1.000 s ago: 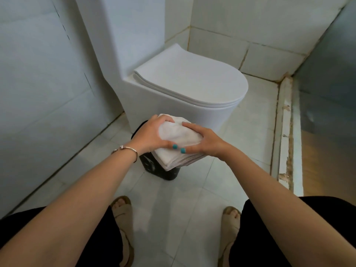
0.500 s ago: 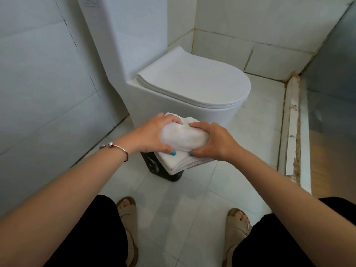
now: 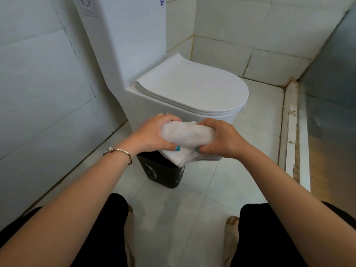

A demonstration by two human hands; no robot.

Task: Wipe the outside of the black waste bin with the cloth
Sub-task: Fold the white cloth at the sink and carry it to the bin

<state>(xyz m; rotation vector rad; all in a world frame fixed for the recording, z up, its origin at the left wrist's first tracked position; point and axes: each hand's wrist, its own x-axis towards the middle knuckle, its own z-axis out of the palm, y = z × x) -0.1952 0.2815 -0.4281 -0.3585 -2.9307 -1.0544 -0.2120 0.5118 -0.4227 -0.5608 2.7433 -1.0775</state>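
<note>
At the centre of the frame both hands grip a white folded cloth (image 3: 187, 136); the left hand (image 3: 154, 135) holds its left end and the right hand (image 3: 221, 140) its right end, fingers curled round it, so its long axis runs left to right across the frame; the black waste bin (image 3: 163, 174) stands upright on the tiled floor (image 3: 202, 199) directly below, just in front of the toilet (image 3: 192, 89), mouth up, partly hidden by the cloth; the bin's visible side faces lower left, apparently nearer the left hand; the cloth does not touch it yet.
</note>
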